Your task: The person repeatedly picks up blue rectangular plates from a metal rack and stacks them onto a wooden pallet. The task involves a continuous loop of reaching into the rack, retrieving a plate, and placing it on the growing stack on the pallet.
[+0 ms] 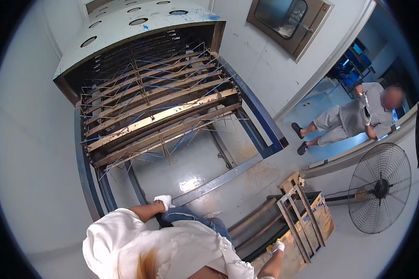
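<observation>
My left hand (164, 202), in a white glove, is beside my jeans, close to the front rail (219, 181) of a blue-grey metal frame. Its fingers are bunched in the view, so their grip is unclear. My right hand (278, 247), also gloved in white, is at the edge of a paint-stained wooden board (291, 237). Yellow patches show at its spread fingertips, and I make out nothing held. On the board lies a ladder-like metal rack (302, 223). Ahead, the frame carries a row of wooden slats (163, 116) with thin blue-stained wires.
Behind the slats stands a large pale hood (139, 28) with round holes. A caged black fan (381, 188) is at the right. Another person (349, 118) with gloved hands stands in the doorway. A metal-framed hatch (286, 23) is set in the far wall.
</observation>
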Available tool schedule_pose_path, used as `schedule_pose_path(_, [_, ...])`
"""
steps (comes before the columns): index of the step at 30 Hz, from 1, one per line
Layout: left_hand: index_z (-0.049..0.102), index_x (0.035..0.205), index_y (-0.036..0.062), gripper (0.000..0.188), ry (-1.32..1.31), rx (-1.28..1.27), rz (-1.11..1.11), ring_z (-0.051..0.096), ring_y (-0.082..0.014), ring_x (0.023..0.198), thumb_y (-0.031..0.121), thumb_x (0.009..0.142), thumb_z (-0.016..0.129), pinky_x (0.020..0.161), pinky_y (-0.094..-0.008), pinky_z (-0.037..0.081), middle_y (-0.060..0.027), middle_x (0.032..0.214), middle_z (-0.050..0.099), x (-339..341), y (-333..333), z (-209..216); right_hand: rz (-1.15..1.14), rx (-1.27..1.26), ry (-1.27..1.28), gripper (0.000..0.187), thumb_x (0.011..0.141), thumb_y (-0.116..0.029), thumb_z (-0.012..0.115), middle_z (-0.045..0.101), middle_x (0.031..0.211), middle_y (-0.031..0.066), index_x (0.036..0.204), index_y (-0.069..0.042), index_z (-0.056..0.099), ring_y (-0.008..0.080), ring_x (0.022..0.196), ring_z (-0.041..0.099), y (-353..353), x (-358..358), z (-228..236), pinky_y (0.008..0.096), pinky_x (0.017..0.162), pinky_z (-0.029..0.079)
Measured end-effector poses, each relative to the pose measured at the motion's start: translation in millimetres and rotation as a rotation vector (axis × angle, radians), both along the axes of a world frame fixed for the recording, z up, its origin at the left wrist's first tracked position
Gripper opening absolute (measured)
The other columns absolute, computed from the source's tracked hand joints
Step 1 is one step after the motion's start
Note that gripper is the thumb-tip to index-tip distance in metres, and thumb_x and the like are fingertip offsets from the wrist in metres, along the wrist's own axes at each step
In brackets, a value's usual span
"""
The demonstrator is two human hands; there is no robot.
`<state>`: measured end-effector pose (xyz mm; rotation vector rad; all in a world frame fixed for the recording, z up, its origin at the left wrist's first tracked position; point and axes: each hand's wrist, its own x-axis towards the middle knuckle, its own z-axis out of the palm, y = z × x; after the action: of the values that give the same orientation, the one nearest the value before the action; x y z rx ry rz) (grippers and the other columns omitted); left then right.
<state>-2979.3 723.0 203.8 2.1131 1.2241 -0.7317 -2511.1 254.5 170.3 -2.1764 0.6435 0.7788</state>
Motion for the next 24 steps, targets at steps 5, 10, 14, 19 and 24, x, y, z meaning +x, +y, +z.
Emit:
schedule_pose_path(5, [0.061,0.09,0.0052,0.044,0.152,-0.036,-0.014,0.058,-0.0317,0.087,0.044,0.069,0.061,0.073,-0.0397,0.047,-0.0165,0.092,0.06,2,-15,-13,-0.171,0.162,0.157,0.018,0.083,-0.02,0.036,0.054,0.071,0.0136,0.084,-0.007,0.049,0.0365,0.054,0.054,-4,16,-6,0.0555,0.044,0.044])
schedule_pose_path(10, [0.064,0.083,0.0085,0.027,0.171,0.06,0.027,0.06,-0.0283,0.081,0.031,0.069,0.06,0.068,-0.0375,0.049,-0.013,0.089,0.061,16,-30,-5,-0.104,0.296,0.246,0.027,0.085,-0.034,0.033,0.054,0.068,0.0129,0.083,-0.011,0.047,0.0395,0.055,0.054,-25,27,-22,0.0569,0.045,0.042])
schedule_pose_path(14, [0.065,0.083,0.0113,0.025,0.176,0.085,-0.023,0.061,-0.0269,0.079,0.028,0.064,0.063,0.066,-0.0373,0.049,-0.0111,0.089,0.062,22,-30,-23,-0.016,0.421,0.167,0.034,0.085,-0.036,0.033,0.055,0.066,0.0148,0.08,-0.005,0.046,0.0386,0.056,0.056,-38,29,-30,0.052,0.045,0.044])
schedule_pose_path(19, [0.064,0.086,0.0105,0.028,0.248,0.067,0.026,0.062,-0.0249,0.078,0.028,0.064,0.065,0.065,-0.0362,0.05,-0.0103,0.087,0.062,25,-44,5,0.014,0.369,0.142,0.036,0.086,-0.036,0.034,0.054,0.06,0.0153,0.076,-0.005,0.048,0.0351,0.047,0.053,-9,12,11,0.0481,0.041,0.044])
schedule_pose_path(24, [0.063,0.089,0.0097,0.033,0.32,0.041,-0.028,0.061,-0.025,0.083,0.03,0.063,0.067,0.069,-0.036,0.049,-0.011,0.091,0.062,29,-37,-12,0.285,0.373,0.117,0.023,0.077,-0.033,0.05,0.055,0.057,0.0038,0.067,-0.013,0.053,0.022,0.048,0.055,-27,34,-20,0.0358,0.042,0.045])
